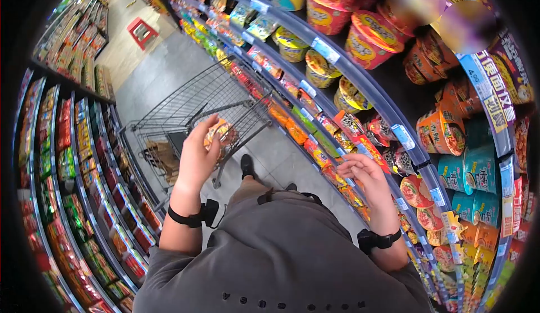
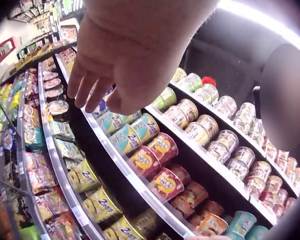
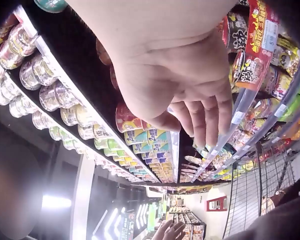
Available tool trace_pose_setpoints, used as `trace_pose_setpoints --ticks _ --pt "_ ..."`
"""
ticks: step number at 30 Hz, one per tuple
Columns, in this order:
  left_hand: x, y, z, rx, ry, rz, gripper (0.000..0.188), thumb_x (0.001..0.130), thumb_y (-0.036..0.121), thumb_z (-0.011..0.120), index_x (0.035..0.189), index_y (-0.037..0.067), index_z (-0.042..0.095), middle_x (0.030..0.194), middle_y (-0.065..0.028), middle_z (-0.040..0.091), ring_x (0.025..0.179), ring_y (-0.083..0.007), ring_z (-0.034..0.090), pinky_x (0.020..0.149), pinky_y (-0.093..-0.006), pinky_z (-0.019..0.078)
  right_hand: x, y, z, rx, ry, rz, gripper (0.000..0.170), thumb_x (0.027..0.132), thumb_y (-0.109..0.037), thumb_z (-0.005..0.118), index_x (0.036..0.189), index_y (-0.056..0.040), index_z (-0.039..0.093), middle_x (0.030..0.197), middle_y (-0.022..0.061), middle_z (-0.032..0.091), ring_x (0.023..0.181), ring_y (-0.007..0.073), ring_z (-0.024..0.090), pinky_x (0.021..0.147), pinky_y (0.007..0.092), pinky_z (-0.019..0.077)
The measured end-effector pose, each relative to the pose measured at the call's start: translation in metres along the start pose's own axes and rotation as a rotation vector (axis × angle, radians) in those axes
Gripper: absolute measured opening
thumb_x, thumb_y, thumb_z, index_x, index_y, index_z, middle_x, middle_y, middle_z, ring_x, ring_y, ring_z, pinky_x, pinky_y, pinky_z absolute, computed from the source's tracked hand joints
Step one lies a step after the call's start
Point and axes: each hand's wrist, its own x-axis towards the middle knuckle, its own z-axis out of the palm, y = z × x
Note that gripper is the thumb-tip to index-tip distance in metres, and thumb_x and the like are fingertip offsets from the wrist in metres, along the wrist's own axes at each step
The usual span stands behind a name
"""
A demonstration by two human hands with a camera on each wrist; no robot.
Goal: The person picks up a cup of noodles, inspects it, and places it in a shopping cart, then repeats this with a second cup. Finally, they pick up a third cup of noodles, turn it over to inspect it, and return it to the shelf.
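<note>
My left hand (image 1: pixel 199 154) is raised with nothing in its grasp, over the near end of a wire shopping cart (image 1: pixel 169 96). In the left wrist view the fingers (image 2: pixel 92 90) of that hand point down, slightly bent. A round orange-and-white package (image 1: pixel 228 133) shows in the cart, partly hidden behind the left hand. My right hand (image 1: pixel 368 180) hovers beside the right-hand shelves, palm turned inward and fingers relaxed, holding nothing. Closest to it in the head view is a red hanging packet strip (image 1: pixel 360 138). Both wrists wear black straps.
Instant noodle cups (image 1: pixel 371 40) and bagged noodles (image 1: pixel 318 155) fill the shelves on the right. Packaged goods line the left shelves (image 1: pixel 67 161). A brown paper bag (image 1: pixel 160 158) is low in the cart. Farther along the aisle floor stands a red-framed sign (image 1: pixel 142 33).
</note>
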Motion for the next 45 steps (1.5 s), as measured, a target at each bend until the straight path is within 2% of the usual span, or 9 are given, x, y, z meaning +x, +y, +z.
trace_pose_setpoints --ticks 6,7,11,19,27,33,40,44,45 --pt "-0.027 -0.048 -0.042 -0.009 0.124 -0.178 0.039 0.096 0.003 0.061 0.135 0.0 0.061 0.123 -0.0205 0.071 0.116 -0.0328 0.069 0.101 -0.0398 0.0521 0.021 -0.004 0.042 -0.083 -0.058 0.064 0.031 0.104 -0.007 0.05 0.133 0.0013 0.058 0.115 0.0135 0.07 0.106 0.0207 0.068 0.092 0.0338 0.0544" --pt "-0.032 -0.059 -0.048 0.03 0.15 -0.165 0.042 0.096 -0.001 0.061 0.138 0.005 0.061 0.123 -0.0161 0.073 0.113 -0.0267 0.07 0.097 -0.037 0.0536 0.027 -0.003 0.051 -0.085 -0.061 0.083 0.031 0.104 -0.007 0.05 0.133 0.0013 0.058 0.115 0.0135 0.07 0.106 0.0207 0.068 0.092 0.0336 0.0544" --pt "-0.054 -0.087 -0.091 0.019 0.137 -0.243 0.043 0.097 0.001 0.061 0.139 0.005 0.059 0.127 -0.0162 0.071 0.121 -0.0272 0.067 0.102 -0.0382 0.0503 0.057 0.005 0.102 -0.122 -0.108 0.12 0.032 0.104 -0.01 0.051 0.133 0.0008 0.059 0.114 0.0137 0.071 0.106 0.0208 0.068 0.092 0.0338 0.054" --pt "-0.121 -0.201 -0.193 0.057 0.198 -0.404 0.045 0.098 0.004 0.061 0.143 0.005 0.055 0.13 -0.0184 0.068 0.123 -0.0302 0.065 0.103 -0.0398 0.0502 0.126 0.018 0.255 -0.228 -0.286 0.167 0.03 0.106 -0.015 0.053 0.131 0.0004 0.061 0.11 0.0126 0.073 0.103 0.02 0.069 0.091 0.0336 0.0537" --pt "-0.164 -0.286 -0.247 0.016 0.178 -0.506 0.05 0.094 0.006 0.065 0.143 0.004 0.054 0.129 -0.0205 0.067 0.121 -0.0334 0.065 0.104 -0.0417 0.0504 0.172 0.044 0.367 -0.269 -0.371 0.234 0.035 0.104 -0.013 0.052 0.136 -0.0003 0.057 0.113 0.0129 0.072 0.104 0.0198 0.069 0.093 0.0333 0.0537" --pt "-0.176 -0.332 -0.242 -0.089 0.121 -0.553 0.052 0.096 0.004 0.064 0.147 0.004 0.05 0.131 -0.0203 0.066 0.121 -0.0311 0.065 0.103 -0.0405 0.0518 0.192 0.071 0.4 -0.288 -0.401 0.322 0.038 0.106 -0.013 0.05 0.142 -0.0026 0.053 0.12 0.0124 0.071 0.111 0.0194 0.067 0.095 0.0342 0.0525" --pt "-0.155 -0.366 -0.195 -0.229 0.005 -0.601 0.053 0.097 0.005 0.064 0.148 0.004 0.049 0.131 -0.0194 0.065 0.12 -0.0291 0.066 0.102 -0.0404 0.0525 0.22 0.09 0.401 -0.332 -0.356 0.42 0.041 0.105 -0.011 0.049 0.144 -0.0024 0.05 0.125 0.013 0.068 0.115 0.0206 0.066 0.098 0.0356 0.0522" --pt "-0.13 -0.385 -0.16 -0.263 -0.087 -0.625 0.054 0.097 0.006 0.064 0.148 0.002 0.047 0.131 -0.0203 0.065 0.12 -0.0319 0.066 0.103 -0.0411 0.0516 0.261 0.11 0.399 -0.229 -0.26 0.46 0.041 0.101 -0.009 0.051 0.142 -0.0025 0.053 0.126 0.0136 0.068 0.116 0.0214 0.065 0.099 0.0345 0.0516" --pt "-0.127 -0.392 -0.147 -0.196 -0.09 -0.588 0.054 0.096 0.007 0.065 0.146 0.0 0.047 0.132 -0.0226 0.064 0.12 -0.0368 0.064 0.103 -0.042 0.0511 0.273 0.118 0.4 -0.23 -0.262 0.487 0.04 0.101 -0.009 0.05 0.14 -0.0022 0.054 0.128 0.0138 0.067 0.119 0.0214 0.064 0.1 0.0353 0.0514"
